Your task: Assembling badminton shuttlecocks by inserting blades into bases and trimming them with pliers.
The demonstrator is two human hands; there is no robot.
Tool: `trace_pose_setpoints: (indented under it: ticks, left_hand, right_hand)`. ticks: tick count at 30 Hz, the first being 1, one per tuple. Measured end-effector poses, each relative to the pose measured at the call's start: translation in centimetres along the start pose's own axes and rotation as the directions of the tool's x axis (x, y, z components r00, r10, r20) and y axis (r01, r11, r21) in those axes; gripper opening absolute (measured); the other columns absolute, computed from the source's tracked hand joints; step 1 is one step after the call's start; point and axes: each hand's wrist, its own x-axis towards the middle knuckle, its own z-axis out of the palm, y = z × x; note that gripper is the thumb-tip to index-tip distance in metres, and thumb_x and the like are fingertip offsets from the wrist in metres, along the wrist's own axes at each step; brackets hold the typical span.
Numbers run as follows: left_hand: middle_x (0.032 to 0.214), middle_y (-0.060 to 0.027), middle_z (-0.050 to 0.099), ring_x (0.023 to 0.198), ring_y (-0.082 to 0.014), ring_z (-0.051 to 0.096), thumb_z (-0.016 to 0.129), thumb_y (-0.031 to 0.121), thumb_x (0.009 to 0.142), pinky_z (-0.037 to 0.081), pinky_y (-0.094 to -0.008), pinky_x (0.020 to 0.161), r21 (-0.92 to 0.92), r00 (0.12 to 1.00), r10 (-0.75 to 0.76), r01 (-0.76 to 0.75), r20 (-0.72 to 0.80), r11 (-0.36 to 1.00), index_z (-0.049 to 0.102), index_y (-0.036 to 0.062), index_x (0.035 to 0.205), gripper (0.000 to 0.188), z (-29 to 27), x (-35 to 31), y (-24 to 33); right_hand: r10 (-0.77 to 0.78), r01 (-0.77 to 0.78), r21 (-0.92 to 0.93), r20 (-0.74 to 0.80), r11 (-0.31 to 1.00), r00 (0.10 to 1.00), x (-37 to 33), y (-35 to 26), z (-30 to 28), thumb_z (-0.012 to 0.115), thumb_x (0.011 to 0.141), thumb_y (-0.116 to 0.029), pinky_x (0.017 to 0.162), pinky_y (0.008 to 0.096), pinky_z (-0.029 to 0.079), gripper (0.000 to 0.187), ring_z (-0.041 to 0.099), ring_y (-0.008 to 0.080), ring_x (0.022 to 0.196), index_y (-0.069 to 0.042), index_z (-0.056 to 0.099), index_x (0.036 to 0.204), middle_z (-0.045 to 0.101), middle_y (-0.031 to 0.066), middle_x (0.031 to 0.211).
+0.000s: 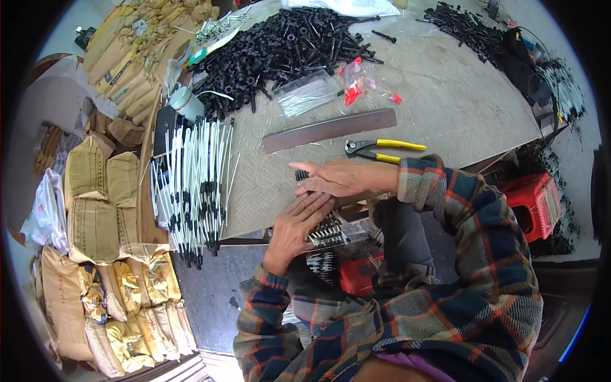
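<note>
A bundle of slim rods with black parts (328, 233) stands between my hands at the table's near edge. My left hand (294, 228) is closed round its left side, fingers pointing up and to the right. Coming in from the right, my right hand (337, 177) closes over the bundle's upper end, its fingertips overlapping the left fingers. Much of the bundle is hidden under both hands. Just beyond them, yellow-handled pincers (388, 144) and a flat brown metal bar (330, 130) lie on the table.
White rods with black ends (202, 181) overhang the table's left edge. Behind are a heap of black parts (280, 48), a clear box of thin pins (307, 93) and a pale cup (185, 103). Brown packages (95, 172) fill the left; a red stool (532, 204) stands right.
</note>
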Motion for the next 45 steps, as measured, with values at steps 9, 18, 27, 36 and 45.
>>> trace_pose_setpoints:
  ticks: [9, 18, 27, 36, 45]
  left_hand:
    - [0.124, -0.0105, 0.05, 0.117, -0.026, 0.046, 0.051, 0.022, 0.074, 0.034, -0.0389, 0.1, -0.062, 1.0, 0.01, -0.011, -0.015, 0.998, 0.049, 0.0061, 0.123, 0.052, -0.9, -0.2, -0.1]
    - [0.133, -0.0119, 0.04, 0.124, -0.0256, 0.037, 0.067, 0.009, 0.047, 0.028, -0.0383, 0.106, -0.077, 0.997, 0.08, -0.08, -0.003, 0.994, 0.037, 0.0025, 0.129, 0.087, -0.1, -0.7, -0.4]
    - [0.133, -0.0125, 0.039, 0.124, -0.0264, 0.036, 0.069, 0.007, 0.043, 0.028, -0.0375, 0.106, -0.053, 0.996, 0.073, -0.07, 0.053, 0.996, 0.035, 0.0023, 0.13, 0.094, -0.5, 0.0, -1.7]
    - [0.132, -0.0112, 0.041, 0.123, -0.0265, 0.037, 0.064, 0.002, 0.044, 0.03, -0.0393, 0.105, -0.095, 0.992, 0.053, -0.042, 0.116, 0.995, 0.039, 0.0029, 0.128, 0.088, -0.7, 0.2, -0.9]
    - [0.127, -0.0119, 0.046, 0.121, -0.0269, 0.041, 0.058, 0.011, 0.059, 0.032, -0.0408, 0.103, -0.086, 0.996, 0.025, -0.017, 0.088, 0.996, 0.044, 0.0022, 0.125, 0.067, -0.9, 0.7, -0.6]
  right_hand:
    - [0.038, -0.244, -0.522, -0.374, 0.817, 0.927, 10.1, 6.3, -10.6, 0.052, 0.079, -0.023, 0.071, 0.0354, 0.048, 0.024, 0.063, 0.0252, 0.077, -0.002, 0.064, 0.08, 0.065, 0.0133, 0.081]
    - [0.078, -0.401, -0.856, -0.399, 0.325, 0.914, 10.3, 8.7, -11.0, 0.055, 0.069, -0.013, 0.065, 0.0391, 0.052, 0.016, 0.064, 0.0278, 0.079, -0.007, 0.066, 0.078, 0.064, 0.0145, 0.082]
    - [-0.265, 0.113, -0.589, -0.177, 0.8, 0.948, 0.0, 1.3, -1.7, 0.048, 0.083, -0.013, 0.064, 0.0401, 0.045, 0.015, 0.056, 0.0308, 0.073, -0.011, 0.057, 0.095, 0.051, 0.0109, 0.077]
    - [-0.113, -0.198, -0.708, -0.367, 0.678, 0.923, -3.7, 2.6, 0.0, 0.051, 0.077, -0.012, 0.055, 0.0387, 0.044, 0.021, 0.055, 0.0292, 0.066, -0.013, 0.062, 0.095, 0.049, 0.0088, 0.079]
    - [-0.137, -0.209, -0.74, -0.377, 0.639, 0.916, -4.3, 2.7, -0.3, 0.055, 0.073, -0.01, 0.051, 0.037, 0.041, 0.023, 0.053, 0.0268, 0.062, -0.012, 0.063, 0.094, 0.049, 0.0081, 0.077]
